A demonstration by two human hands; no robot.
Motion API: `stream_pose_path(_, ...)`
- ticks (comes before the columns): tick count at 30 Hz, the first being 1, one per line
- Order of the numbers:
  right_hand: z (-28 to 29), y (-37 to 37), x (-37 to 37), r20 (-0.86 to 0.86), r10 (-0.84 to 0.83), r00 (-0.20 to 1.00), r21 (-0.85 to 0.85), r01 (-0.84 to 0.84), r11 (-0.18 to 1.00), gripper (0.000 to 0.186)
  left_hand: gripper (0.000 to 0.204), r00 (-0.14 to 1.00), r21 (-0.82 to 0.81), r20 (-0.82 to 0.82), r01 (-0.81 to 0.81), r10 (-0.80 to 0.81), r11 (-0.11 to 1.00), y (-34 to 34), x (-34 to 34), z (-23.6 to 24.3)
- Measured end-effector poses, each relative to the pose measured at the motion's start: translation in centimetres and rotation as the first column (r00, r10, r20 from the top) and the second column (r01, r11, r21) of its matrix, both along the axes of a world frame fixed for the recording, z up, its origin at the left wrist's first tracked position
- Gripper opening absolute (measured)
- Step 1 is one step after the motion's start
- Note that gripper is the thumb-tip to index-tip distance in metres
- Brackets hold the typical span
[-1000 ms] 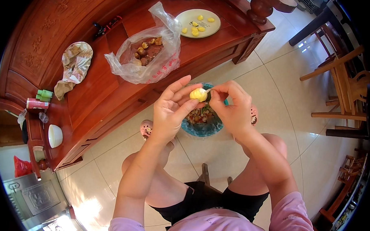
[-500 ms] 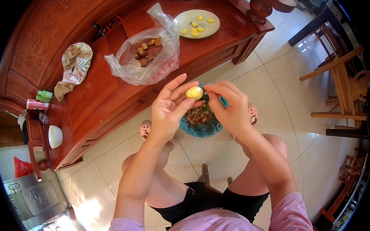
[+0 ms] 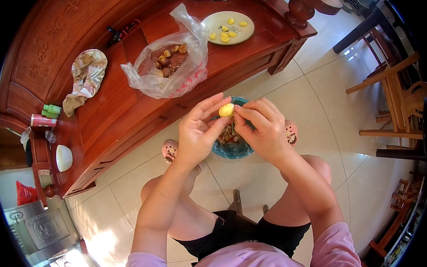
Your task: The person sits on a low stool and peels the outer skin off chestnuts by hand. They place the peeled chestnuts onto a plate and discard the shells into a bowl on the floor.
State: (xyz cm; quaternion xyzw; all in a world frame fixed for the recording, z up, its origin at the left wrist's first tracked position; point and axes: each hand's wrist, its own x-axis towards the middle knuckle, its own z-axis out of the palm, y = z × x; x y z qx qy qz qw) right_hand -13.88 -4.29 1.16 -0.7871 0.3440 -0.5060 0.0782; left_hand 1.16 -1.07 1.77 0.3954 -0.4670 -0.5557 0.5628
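Observation:
Between the thumb and fingers of my left hand (image 3: 197, 127) is a smooth yellow peeled chestnut (image 3: 226, 110), held up over the bin. My right hand (image 3: 260, 125) is closed in a pinch, its thumb and index fingertips at the chestnut's pale right end. Any scrap of skin between those fingertips is too small to make out. Below both hands stands a teal bin (image 3: 233, 154) with a clear plastic liner, partly hidden, holding shells and mixed scraps. On the wooden bench, an open clear plastic bag (image 3: 193, 80) contains several brown chestnuts (image 3: 163, 61). Several peeled chestnuts lie on a cream plate (image 3: 212, 23).
The long reddish wooden bench (image 3: 114, 113) runs across the left and far side. On it are a patterned cloth cap (image 3: 87, 74), a red-and-white can (image 3: 43, 120) and a white bowl (image 3: 64, 158). A wooden chair (image 3: 400, 103) stands at the right on the tiled floor.
My right hand has come left and its fingertips now meet the chestnut's end. The chestnut, in my left hand, has shifted slightly right and down.

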Motion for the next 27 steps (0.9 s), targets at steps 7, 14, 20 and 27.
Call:
stream_pose_path(7, 0.6, 0.1, 0.0, 0.089, -0.018, 0.996, 0.087, 0.01, 0.996, 0.016, 0.043, 0.995, 0.064, -0.093, 0.054, -0.048, 0.997, 0.0, 0.2, 0.3)
stream_pose_path(14, 0.8, 0.4, 0.0, 0.223, -0.046, 0.974, 0.276, -0.018, 0.961, 0.012, 0.047, 0.986, 0.148, -0.169, 0.019, 0.006, 0.989, -0.1, 0.1, 0.2)
stream_pose_path(20, 0.9, 0.6, -0.1, 0.252, -0.134, 0.958, 0.465, 0.001, 0.886, 0.007, 0.051, 0.978, 0.143, -0.208, 0.034, -0.003, 0.989, -0.4, 0.6, 0.0)
stream_pose_path(27, 1.1, 0.8, 0.0, 0.289, -0.224, 0.931, 0.611, 0.001, 0.792, 0.006, 0.049, 0.929, 0.165, -0.369, 0.069, -0.004, 0.984, -0.4, 0.6, 0.4)
